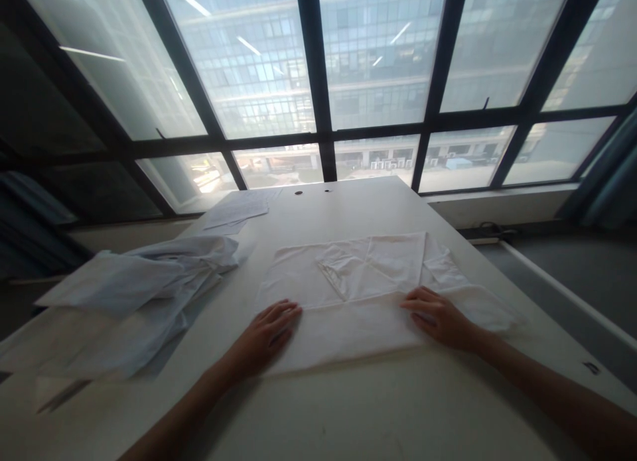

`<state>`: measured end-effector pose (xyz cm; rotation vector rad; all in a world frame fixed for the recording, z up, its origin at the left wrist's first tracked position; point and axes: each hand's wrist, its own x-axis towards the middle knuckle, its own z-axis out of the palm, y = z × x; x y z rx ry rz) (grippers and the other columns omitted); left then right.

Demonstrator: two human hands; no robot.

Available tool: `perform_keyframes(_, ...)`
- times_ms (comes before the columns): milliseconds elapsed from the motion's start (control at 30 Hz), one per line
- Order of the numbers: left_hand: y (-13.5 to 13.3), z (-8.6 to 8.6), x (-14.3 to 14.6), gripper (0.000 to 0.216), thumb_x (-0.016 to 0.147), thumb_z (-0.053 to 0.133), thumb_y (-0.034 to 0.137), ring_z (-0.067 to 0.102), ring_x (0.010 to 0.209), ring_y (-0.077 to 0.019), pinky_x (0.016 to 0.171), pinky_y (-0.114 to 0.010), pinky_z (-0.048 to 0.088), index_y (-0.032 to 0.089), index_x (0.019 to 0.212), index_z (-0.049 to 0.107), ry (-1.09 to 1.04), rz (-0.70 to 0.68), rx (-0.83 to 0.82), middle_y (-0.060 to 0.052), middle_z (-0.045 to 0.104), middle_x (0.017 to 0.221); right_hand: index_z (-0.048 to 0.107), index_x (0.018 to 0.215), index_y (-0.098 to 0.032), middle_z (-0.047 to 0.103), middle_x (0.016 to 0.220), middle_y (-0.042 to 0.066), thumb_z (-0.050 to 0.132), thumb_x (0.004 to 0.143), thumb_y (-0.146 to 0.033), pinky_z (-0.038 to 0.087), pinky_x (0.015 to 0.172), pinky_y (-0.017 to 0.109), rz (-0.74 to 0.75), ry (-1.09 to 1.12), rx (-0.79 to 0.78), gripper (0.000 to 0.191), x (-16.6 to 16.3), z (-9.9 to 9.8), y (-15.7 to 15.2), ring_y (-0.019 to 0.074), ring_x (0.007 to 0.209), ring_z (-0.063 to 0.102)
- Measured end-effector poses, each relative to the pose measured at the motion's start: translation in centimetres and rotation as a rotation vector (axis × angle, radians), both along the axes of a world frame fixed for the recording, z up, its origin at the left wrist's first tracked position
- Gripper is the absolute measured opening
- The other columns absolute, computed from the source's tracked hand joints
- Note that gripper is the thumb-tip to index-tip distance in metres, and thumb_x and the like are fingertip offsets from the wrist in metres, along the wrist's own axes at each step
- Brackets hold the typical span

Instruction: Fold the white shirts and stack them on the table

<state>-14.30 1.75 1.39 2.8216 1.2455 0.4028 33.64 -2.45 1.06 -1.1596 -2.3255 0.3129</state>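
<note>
A white garment (368,282) lies spread and partly folded on the white table (348,408), its near part folded over. My left hand (266,328) rests flat on the left side of that near fold, fingers stretched out. My right hand (438,315) lies flat on the fold's right side, fingers spread. Neither hand grips the cloth.
A loose pile of white and pale blue cloth (144,282) lies on the left of the table. Sheets of paper (236,210) sit at the far left corner. Large windows (318,83) stand behind the table. The table's right edge drops to a grey floor (572,275).
</note>
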Motion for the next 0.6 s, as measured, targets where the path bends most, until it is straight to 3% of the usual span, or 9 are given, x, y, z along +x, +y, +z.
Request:
perform_keyframes(100, 0.2, -0.2, -0.1, 0.048, 0.107, 0.039, 0.038, 0.04, 0.148, -0.0266, 0.12, -0.048, 0.039, 0.033, 0.154, 0.046, 0.054, -0.014, -0.008, -0.003, 0.047, 0.158, 0.045, 0.155, -0.03, 0.041, 0.162, 0.009, 0.052, 0.101, -0.035, 0.034, 0.12, 0.047, 0.072, -0.129, 0.029, 0.054, -0.4, -0.2, -0.3, 0.027, 0.15, 0.035)
perform_keyframes(167, 0.4, -0.3, -0.2, 0.051, 0.108, 0.037, 0.042, 0.034, 0.151, -0.0265, 0.122, -0.049, 0.033, 0.033, 0.158, 0.039, 0.104, -0.016, -0.011, -0.003, 0.04, 0.162, 0.028, 0.162, -0.033, 0.023, 0.169, 0.006, 0.052, 0.102, -0.042, 0.023, 0.124, 0.052, 0.087, -0.225, 0.006, 0.065, -0.5, -0.5, -0.3, 0.0276, 0.156, 0.02)
perform_keyframes(233, 0.5, -0.6, -0.4, 0.053, 0.108, 0.035, 0.045, 0.028, 0.153, -0.0261, 0.124, -0.05, 0.029, 0.035, 0.16, 0.031, 0.145, -0.002, -0.006, -0.001, 0.035, 0.164, 0.018, 0.164, -0.035, 0.015, 0.171, 0.006, 0.048, 0.103, -0.047, 0.018, 0.125, 0.056, 0.055, -0.287, -0.005, 0.068, -0.3, -1.1, 0.0, 0.0275, 0.157, 0.013)
perform_keyframes(400, 0.7, -2.0, -2.0, 0.062, 0.107, 0.035, 0.051, 0.023, 0.155, -0.0274, 0.124, -0.051, 0.023, 0.035, 0.163, 0.015, 0.181, 0.077, 0.044, -0.002, 0.031, 0.166, 0.009, 0.164, -0.037, 0.01, 0.171, 0.006, 0.038, 0.107, -0.045, 0.01, 0.124, 0.062, -0.164, -0.346, 0.096, 0.065, 1.6, -2.6, 1.4, 0.026, 0.157, 0.007)
perform_keyframes(600, 1.9, -3.9, -5.3, 0.058, 0.107, 0.029, 0.052, 0.026, 0.153, -0.034, 0.118, -0.059, 0.031, 0.033, 0.161, 0.029, 0.203, 0.254, 0.051, -0.006, 0.034, 0.164, 0.018, 0.164, -0.031, 0.015, 0.17, 0.01, 0.033, 0.107, -0.042, 0.008, 0.121, 0.068, -0.475, -0.368, 0.152, 0.06, 4.7, -3.3, 3.3, 0.0296, 0.157, 0.01)
